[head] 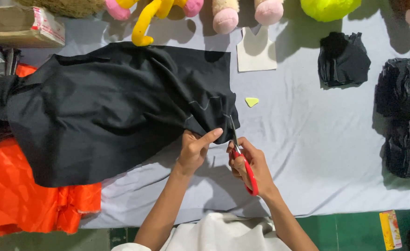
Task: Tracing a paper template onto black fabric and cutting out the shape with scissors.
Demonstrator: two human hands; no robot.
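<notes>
A: Hands status at that frame?

B: Right hand (pixel 251 162) was closed round red-handled scissors (pixel 243 160), blades up into the lower right corner of the black fabric (pixel 112 107). Left hand (pixel 194 149) was pinching the fabric edge just beside the blades, thumb out toward them, keeping the cloth taut.

A: Where was the cloth?

B: Spread over the left half of the bench (pixel 307 153), bunched and folded, partly lying on orange fabric (pixel 23 186) at the left edge. Grey sheet covered the bench top.

A: Progress on the cut?

B: A pale chalk line (pixel 205 104) ran zigzag across the corner above the blades. Scissors sat at the lower end of it. My read: cut barely in, most of the marked outline uncut. How far the blades had gone, couldn't tell; the fold hid it.

A: Anything already cut out?

B: Looked like it. Stacks of black pieces (pixel 403 116) at the right edge, one smaller black pile (pixel 342 58) further up. Judged those as done pieces, same cloth.

A: Rest of the area?

B: White template (pixel 256 51) above the corner, small yellow scrap (pixel 251 101) near it. Plush toys (pixel 242 11) along the far edge, cardboard box (pixel 21 25) top left.
</notes>
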